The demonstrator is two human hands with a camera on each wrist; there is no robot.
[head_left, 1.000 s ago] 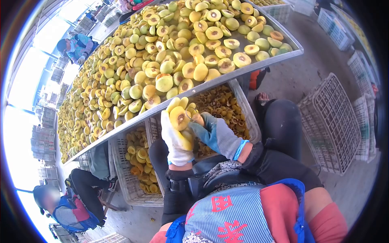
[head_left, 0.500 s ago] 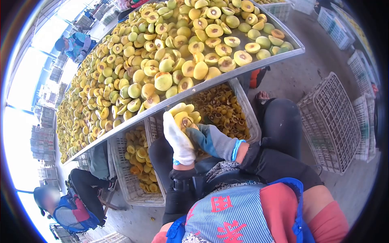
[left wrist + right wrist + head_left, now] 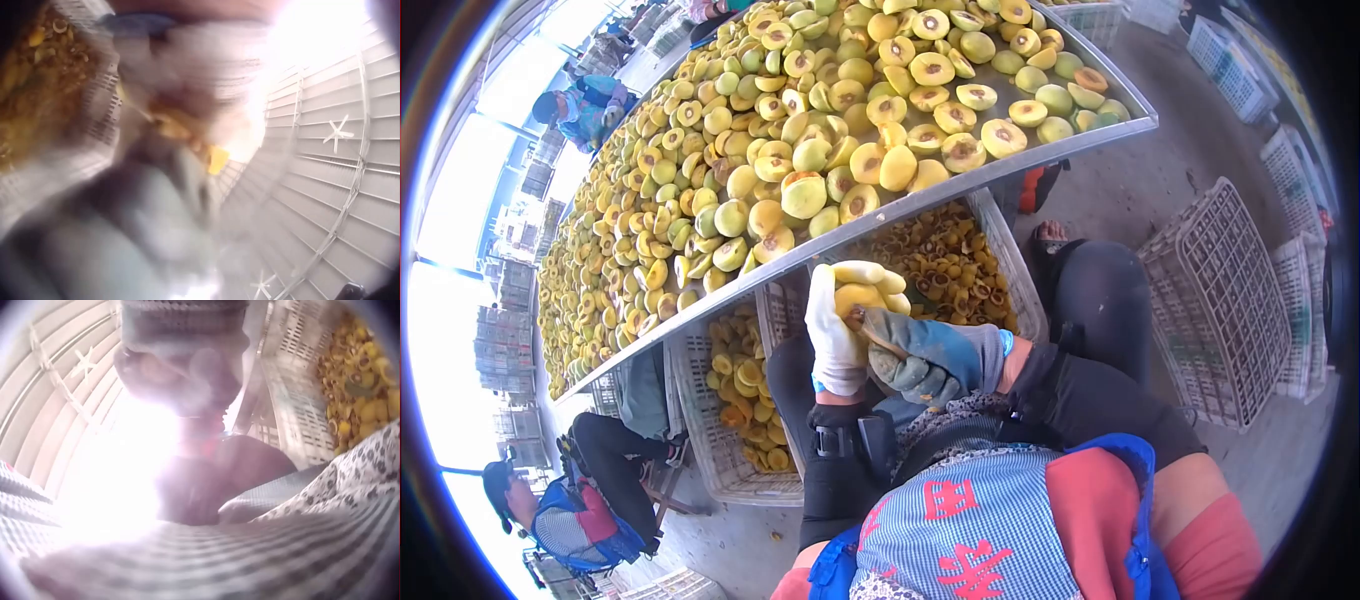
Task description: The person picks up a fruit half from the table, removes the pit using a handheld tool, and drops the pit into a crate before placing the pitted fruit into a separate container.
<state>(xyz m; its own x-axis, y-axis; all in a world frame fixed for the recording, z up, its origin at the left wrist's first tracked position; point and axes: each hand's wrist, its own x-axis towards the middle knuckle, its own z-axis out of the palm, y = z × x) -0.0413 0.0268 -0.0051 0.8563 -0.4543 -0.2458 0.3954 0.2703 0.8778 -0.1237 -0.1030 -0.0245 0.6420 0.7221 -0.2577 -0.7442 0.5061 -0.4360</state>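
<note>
In the head view, my left hand, in a white glove, grips a yellow peach half with its fingers curled over the far side. A dark spot shows on the half's near side. My right hand, in a blue and grey glove, has its fingers curled around a slim brown-handled tool. Its thumb side is right at the dark spot, and the tool's tip is hidden. Both hands are above my lap, near the table edge. In the left wrist view, gloves are badly blurred beside a yellow bit.
A metal-edged table bears a heap of peach halves. Below it stand a crate of brownish cut-out scraps and a crate of yellow pieces. Another crate is at right. A person sits at lower left.
My right hand has rolled over, its curled fingers now showing, and moved to the near side of the peach half. The left hand has tilted the half, hiding most of its cut face.
</note>
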